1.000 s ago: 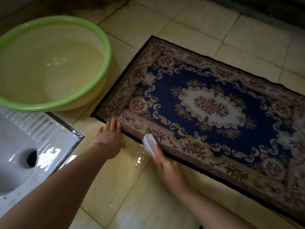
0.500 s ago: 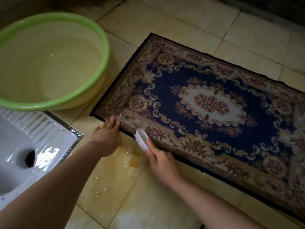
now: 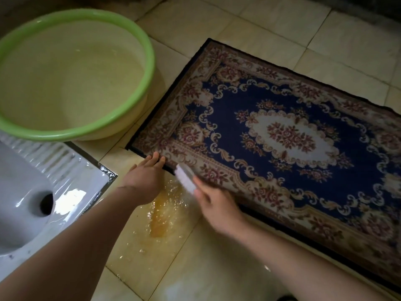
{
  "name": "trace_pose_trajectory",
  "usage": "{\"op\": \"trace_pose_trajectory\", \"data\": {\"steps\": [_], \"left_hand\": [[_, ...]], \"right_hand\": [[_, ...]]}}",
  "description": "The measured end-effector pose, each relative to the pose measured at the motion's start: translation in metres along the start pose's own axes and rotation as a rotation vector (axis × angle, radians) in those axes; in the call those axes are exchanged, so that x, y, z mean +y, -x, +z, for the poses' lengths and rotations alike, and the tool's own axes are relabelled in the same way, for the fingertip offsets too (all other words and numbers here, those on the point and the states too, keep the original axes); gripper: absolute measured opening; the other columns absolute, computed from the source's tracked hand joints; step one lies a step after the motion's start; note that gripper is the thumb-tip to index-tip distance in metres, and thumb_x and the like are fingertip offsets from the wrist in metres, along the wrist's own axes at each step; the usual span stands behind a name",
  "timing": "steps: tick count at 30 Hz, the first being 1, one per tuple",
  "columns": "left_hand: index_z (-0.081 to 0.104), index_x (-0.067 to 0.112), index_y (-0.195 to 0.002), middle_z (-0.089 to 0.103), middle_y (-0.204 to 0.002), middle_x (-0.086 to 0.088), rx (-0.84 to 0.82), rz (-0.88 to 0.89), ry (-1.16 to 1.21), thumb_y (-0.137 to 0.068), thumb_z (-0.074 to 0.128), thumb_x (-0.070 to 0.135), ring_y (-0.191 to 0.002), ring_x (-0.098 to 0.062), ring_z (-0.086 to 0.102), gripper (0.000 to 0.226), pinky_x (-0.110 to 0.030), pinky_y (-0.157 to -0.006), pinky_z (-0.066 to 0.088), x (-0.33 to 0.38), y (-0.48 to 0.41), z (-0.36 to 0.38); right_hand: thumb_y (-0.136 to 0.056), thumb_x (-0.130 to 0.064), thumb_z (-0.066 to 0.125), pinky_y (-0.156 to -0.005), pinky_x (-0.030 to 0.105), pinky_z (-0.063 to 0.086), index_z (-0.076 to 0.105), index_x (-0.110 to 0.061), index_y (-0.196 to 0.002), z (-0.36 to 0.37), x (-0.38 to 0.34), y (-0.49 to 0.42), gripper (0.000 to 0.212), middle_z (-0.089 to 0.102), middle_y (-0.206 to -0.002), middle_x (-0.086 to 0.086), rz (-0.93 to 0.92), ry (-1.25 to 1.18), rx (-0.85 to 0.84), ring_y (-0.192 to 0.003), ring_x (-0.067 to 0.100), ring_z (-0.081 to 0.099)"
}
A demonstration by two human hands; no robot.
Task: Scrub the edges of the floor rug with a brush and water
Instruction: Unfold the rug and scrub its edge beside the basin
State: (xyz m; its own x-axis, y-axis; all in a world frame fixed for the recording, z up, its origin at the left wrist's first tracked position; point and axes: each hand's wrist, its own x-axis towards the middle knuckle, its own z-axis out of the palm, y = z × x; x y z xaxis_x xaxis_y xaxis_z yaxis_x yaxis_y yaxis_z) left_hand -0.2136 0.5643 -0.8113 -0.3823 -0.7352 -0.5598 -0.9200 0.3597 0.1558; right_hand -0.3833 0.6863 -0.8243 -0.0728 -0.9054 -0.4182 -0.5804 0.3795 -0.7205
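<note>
A wide basin [image 3: 91, 133] with a green rim and cream walls stands on the tiled floor [image 3: 271, 29] at the upper left. It holds pale water partway up, and its side sits just beside the short left end of the rug [image 3: 293, 135]. Below the basin, a white squat toilet pan [image 3: 71, 170] with a ribbed footrest and a dark drain hole is set into the floor, its metal-trimmed corner pointing toward the person's left forearm. A puddle [image 3: 160, 220] of yellowish-brown water spreads over the tiles between the two forearms, just in front of the rug's near edge.

The rug lies flat on the tiles, running from the centre toward the right. It has a dark blue field, a pale floral medallion, a beige and red flowered border and a thin dark binding.

The left hand [image 3: 145, 179] lies flat with its fingers straight and close together, and its fingertips rest on the rug's near edge close to the near-left corner. Just beside it to the right, the right hand [image 3: 217, 205] curls around a white brush [image 3: 184, 177], which is tilted with its far end over the rug's near border. The brush and right hand are slightly blurred, so it cannot be told whether the bristles touch the binding.
</note>
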Motion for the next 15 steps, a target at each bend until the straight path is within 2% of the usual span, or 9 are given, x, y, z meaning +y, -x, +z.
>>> {"op": "trace_pose_trajectory", "data": {"steps": [2, 4, 6, 8, 10, 11, 13, 14, 15], "left_hand": [[0.006, 0.022, -0.153, -0.004, -0.16, 0.002, 0.008, 0.01, 0.024, -0.091, 0.037, 0.008, -0.147, -0.015, 0.001, 0.071, -0.041, -0.119, 0.014, -0.002, 0.001, 0.001], [0.008, 0.022, -0.153, -0.002, -0.16, 0.002, 0.016, 0.008, 0.044, -0.09, 0.037, 0.006, -0.147, -0.015, 0.002, 0.072, -0.04, -0.119, 0.014, -0.001, 0.001, 0.0], [0.009, 0.023, -0.153, -0.001, -0.16, 0.001, 0.035, 0.014, 0.041, -0.089, 0.037, 0.006, -0.147, -0.016, 0.004, 0.072, -0.039, -0.119, 0.014, 0.0, -0.001, 0.0], [0.011, 0.023, -0.153, 0.002, -0.16, 0.001, 0.045, 0.031, 0.035, -0.09, 0.039, 0.009, -0.147, -0.017, 0.008, 0.07, -0.038, -0.118, 0.015, -0.003, -0.003, -0.001], [0.018, 0.023, -0.151, 0.009, -0.159, 0.002, 0.058, 0.057, 0.071, -0.089, 0.042, 0.01, -0.145, -0.018, 0.014, 0.068, -0.038, -0.117, 0.018, -0.01, -0.004, -0.001], [0.022, 0.023, -0.15, 0.015, -0.159, 0.003, 0.08, 0.072, 0.102, -0.088, 0.044, 0.01, -0.144, -0.019, 0.019, 0.068, -0.038, -0.117, 0.02, -0.013, -0.005, -0.001], [0.028, 0.022, -0.149, 0.024, -0.156, 0.003, 0.15, 0.081, 0.151, -0.09, 0.042, 0.01, -0.142, -0.021, 0.025, 0.062, -0.037, -0.116, 0.022, -0.02, -0.004, -0.001], [0.026, 0.02, -0.149, 0.023, -0.157, 0.002, 0.179, 0.064, 0.158, -0.093, 0.038, 0.012, -0.142, -0.021, 0.024, 0.058, -0.035, -0.117, 0.021, -0.024, -0.004, -0.001], [0.021, 0.017, -0.151, 0.018, -0.158, 0.0, 0.192, 0.031, 0.159, -0.095, 0.036, 0.014, -0.144, -0.021, 0.019, 0.058, -0.035, -0.117, 0.019, -0.027, -0.003, 0.0]], "right_hand": [[-0.103, -0.032, 0.036, -0.048, 0.025, 0.049, 0.029, -0.032, -0.148, -0.04, 0.009, -0.031, 0.046, 0.065, -0.076, 0.005, 0.052, 0.037, 0.271, -0.058, 0.011, 0.059], [-0.104, -0.03, 0.032, -0.065, 0.036, 0.055, 0.025, -0.027, -0.151, -0.063, 0.015, -0.051, 0.048, 0.068, -0.095, 0.011, 0.213, 0.087, 0.445, -0.08, 0.025, 0.065], [-0.103, -0.031, 0.03, -0.066, 0.037, 0.057, 0.02, -0.024, -0.152, -0.046, 0.008, -0.045, 0.05, 0.068, -0.095, 0.012, 0.218, 0.245, 0.409, -0.079, 0.025, 0.066], [-0.103, -0.033, 0.031, -0.065, 0.034, 0.059, 0.015, -0.027, -0.152, -0.003, -0.008, -0.023, 0.052, 0.069, -0.092, 0.009, 0.016, 0.364, 0.146, -0.073, 0.021, 0.067], [-0.103, -0.034, 0.033, -0.072, 0.033, 0.056, 0.02, -0.034, -0.15, 0.018, -0.024, -0.002, 0.05, 0.069, -0.101, 0.008, -0.071, 0.235, -0.157, -0.081, 0.02, 0.067], [-0.103, -0.036, 0.034, -0.064, 0.029, 0.055, 0.024, -0.037, -0.149, 0.015, -0.027, -0.002, 0.047, 0.069, -0.093, 0.005, -0.048, 0.153, -0.21, -0.073, 0.015, 0.065], [-0.103, -0.037, 0.035, -0.042, 0.02, 0.04, 0.029, -0.037, -0.147, -0.011, -0.024, -0.028, 0.044, 0.061, -0.071, 0.001, -0.038, 0.094, -0.071, -0.051, 0.009, 0.05], [-0.103, -0.036, 0.034, -0.042, 0.021, 0.039, 0.03, -0.035, -0.147, -0.029, -0.019, -0.046, 0.044, 0.063, -0.075, 0.004, -0.004, 0.092, 0.062, -0.053, 0.01, 0.051], [-0.104, -0.034, 0.032, -0.05, 0.025, 0.045, 0.031, -0.032, -0.148, -0.05, -0.017, -0.064, 0.045, 0.067, -0.088, 0.009, 0.078, 0.088, 0.202, -0.065, 0.016, 0.058]]}}
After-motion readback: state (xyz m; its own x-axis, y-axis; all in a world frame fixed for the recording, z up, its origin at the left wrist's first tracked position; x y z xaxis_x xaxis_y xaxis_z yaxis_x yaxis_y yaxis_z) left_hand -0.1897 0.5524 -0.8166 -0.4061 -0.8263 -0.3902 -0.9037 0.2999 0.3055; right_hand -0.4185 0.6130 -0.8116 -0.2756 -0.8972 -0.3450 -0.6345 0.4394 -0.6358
